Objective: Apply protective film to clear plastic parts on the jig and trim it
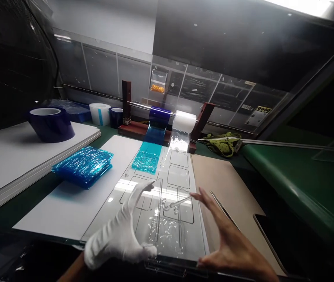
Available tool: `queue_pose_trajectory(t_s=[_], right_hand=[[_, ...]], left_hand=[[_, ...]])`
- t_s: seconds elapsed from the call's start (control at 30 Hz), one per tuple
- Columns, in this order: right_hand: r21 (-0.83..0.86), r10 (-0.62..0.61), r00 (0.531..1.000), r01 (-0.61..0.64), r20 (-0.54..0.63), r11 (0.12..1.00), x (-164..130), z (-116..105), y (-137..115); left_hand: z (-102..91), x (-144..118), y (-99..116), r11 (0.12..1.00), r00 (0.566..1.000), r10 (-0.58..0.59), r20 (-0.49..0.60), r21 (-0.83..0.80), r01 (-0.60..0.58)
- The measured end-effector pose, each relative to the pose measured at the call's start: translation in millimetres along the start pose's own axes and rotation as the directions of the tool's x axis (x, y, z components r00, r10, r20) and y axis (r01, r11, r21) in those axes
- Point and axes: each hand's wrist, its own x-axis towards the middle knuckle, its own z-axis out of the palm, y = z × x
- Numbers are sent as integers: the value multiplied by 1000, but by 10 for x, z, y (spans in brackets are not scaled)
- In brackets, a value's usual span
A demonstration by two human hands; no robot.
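My left hand (122, 229), in a white glove, is open, with thumb and fingers curved wide apart. Opposite it, my bare right hand (228, 239) is also open, its fingers and thumb spread. Between them is a clear plastic piece (169, 223) with long straight edges and a shiny, rippled lower part. A thin clear strip (181, 201) runs from the piece toward my right fingertips; I cannot tell whether they touch it. Beneath is a glossy sheet (120, 213) printed with rounded rectangle outlines. Blue film (147, 156) and clear film (180, 143) hang down onto its far end.
A dark red stand (134, 132) carries a blue roll (160, 115) and a white roll (185, 120). Leftward lie a blue film stack (84, 164), a large tape roll (51, 123) and white boards (31, 156). At right are tweezers (224, 209), a phone-like dark slab (275, 239) and a green pouch (222, 144).
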Motion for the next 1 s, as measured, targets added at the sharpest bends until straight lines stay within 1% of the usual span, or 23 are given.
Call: queue_pose_trajectory(t_s=[0.03, 0.07, 0.1, 0.13, 0.17, 0.23, 0.27, 0.3, 0.33, 0.37, 0.4, 0.47, 0.53, 0.6, 0.67, 0.77, 0.8, 0.83, 0.87, 0.9, 0.93, 0.97, 1.0], right_hand=[[-87, -26, 999, 24, -27, 996, -11, -85, 0], [-187, -53, 997, 41, -55, 981, -11, -171, -22], [-293, -79, 993, 50, -87, 955, 3, -248, -69], [-395, -103, 987, 48, -119, 918, 33, -310, -139], [-482, -130, 980, 43, -149, 875, 76, -354, -227], [-600, -189, 967, 50, -170, 799, 181, -390, -415], [-631, -214, 964, 69, -156, 773, 229, -393, -491], [-647, -228, 963, 83, -142, 758, 263, -393, -538], [-654, -233, 963, 90, -134, 751, 279, -394, -550], [-654, -230, 963, 85, -138, 752, 274, -400, -522], [-646, -222, 963, 74, -151, 760, 248, -410, -459], [-592, -187, 968, 53, -167, 804, 149, -432, -260], [-487, -140, 982, 63, -124, 871, 29, -437, -49], [-375, -113, 991, 77, -73, 924, -65, -413, 86], [-290, -102, 993, 79, -64, 954, -115, -381, 122], [-150, -119, 993, 114, -23, 982, -157, -372, 98], [-105, -127, 992, 127, 6, 986, -172, -381, 107], [-74, -131, 991, 133, 33, 988, -187, -393, 138], [-63, -120, 992, 122, 41, 990, -197, -406, 195], [-70, -90, 996, 92, 28, 993, -195, -416, 280], [-89, -45, 999, 45, -4, 995, -176, -422, 393], [-108, 7, 999, -13, -53, 994, -136, -424, 532], [-119, 69, 992, -82, -106, 990, -74, -421, 691]], left_hand=[[-99, 58, 50, 991, 999, -1, 42, 134, -5], [-196, 125, 113, 958, 997, 7, 82, 286, -30], [-274, 196, 183, 902, 991, 10, 134, 426, -67], [-319, 266, 254, 824, 986, 16, 166, 556, -107], [-325, 332, 317, 718, 984, 8, 179, 684, -131], [-228, 431, 400, 491, 981, -13, 195, 856, -164], [-149, 459, 413, 403, 979, -21, 204, 898, -179], [-72, 473, 406, 354, 977, -15, 213, 915, -194], [-11, 474, 383, 348, 977, 1, 213, 916, -200], [23, 463, 349, 393, 980, 20, 196, 900, -188], [26, 443, 309, 469, 986, 33, 166, 868, -162], [-43, 384, 232, 627, 993, 31, 116, 772, -109], [-148, 312, 179, 757, 992, 23, 125, 645, -99], [-223, 244, 153, 834, 988, 26, 152, 541, -106], [-249, 193, 147, 885, 986, -2, 169, 458, -77], [-227, 154, 139, 913, 974, -1, 229, 398, -93], [-204, 151, 128, 911, 972, 13, 233, 398, -107], [-171, 154, 109, 899, 976, 24, 215, 422, -115], [-125, 161, 83, 874, 987, 25, 159, 475, -98], [-65, 171, 50, 834, 998, 14, 55, 550, -42], [7, 181, 10, 784, 998, 10, -63, 620, 31], [89, 188, -35, 738, 983, 10, -183, 665, 116], [177, 187, -81, 707, 959, 11, -283, 680, 193]])
